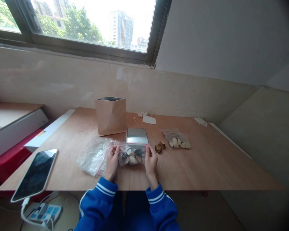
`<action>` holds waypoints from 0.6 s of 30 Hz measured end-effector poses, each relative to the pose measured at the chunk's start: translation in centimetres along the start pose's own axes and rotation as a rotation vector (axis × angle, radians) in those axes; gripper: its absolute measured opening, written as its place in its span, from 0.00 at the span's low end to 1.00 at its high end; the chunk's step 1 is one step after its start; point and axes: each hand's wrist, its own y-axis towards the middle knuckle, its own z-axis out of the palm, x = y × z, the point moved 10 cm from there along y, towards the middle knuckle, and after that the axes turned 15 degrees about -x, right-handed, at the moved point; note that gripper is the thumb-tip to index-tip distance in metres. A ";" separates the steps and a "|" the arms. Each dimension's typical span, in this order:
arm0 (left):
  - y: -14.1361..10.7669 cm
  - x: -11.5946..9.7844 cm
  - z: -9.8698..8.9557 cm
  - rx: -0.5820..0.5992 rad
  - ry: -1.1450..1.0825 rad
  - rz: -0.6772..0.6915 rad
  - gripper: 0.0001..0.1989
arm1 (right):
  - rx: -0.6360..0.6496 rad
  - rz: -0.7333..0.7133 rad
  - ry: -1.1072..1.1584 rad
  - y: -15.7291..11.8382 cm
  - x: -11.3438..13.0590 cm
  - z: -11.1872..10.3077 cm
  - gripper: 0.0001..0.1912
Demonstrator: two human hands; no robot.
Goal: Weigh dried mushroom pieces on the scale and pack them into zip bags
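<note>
My left hand point(112, 162) and my right hand point(151, 162) pinch the two upper corners of a clear zip bag point(132, 156) with a red strip along its top. Pale and dark dried slices show inside it. Just behind the bag lies a flat scale point(136, 135) with a shiny top. Beside my left hand is a pile of clear plastic bags point(95, 155). To the right of my right hand sit some brown dried pieces point(160, 147), and past them a filled zip bag point(178, 141) of pale slices lies flat.
A brown paper pouch point(111, 117) stands open at the back left. A white card point(149, 119) lies near the wall. A phone point(36, 173) with a cable plugged in rests at the left edge of the table point(207, 166). A power strip point(44, 211) is on the floor.
</note>
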 end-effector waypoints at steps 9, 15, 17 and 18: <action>0.0 0.6 0.3 0.044 0.089 0.027 0.16 | -0.079 0.039 0.002 -0.1 -1.5 -0.9 0.24; 0.1 0.5 0.3 0.048 0.055 0.004 0.16 | -0.046 0.055 -0.017 -0.1 -1.7 -0.8 0.28; 0.2 0.4 0.1 0.030 0.051 0.000 0.16 | -0.056 0.036 -0.023 -0.1 -1.5 -0.9 0.28; 0.2 0.3 0.1 0.024 0.060 0.010 0.16 | -0.071 0.028 -0.024 -0.1 -1.4 -1.1 0.27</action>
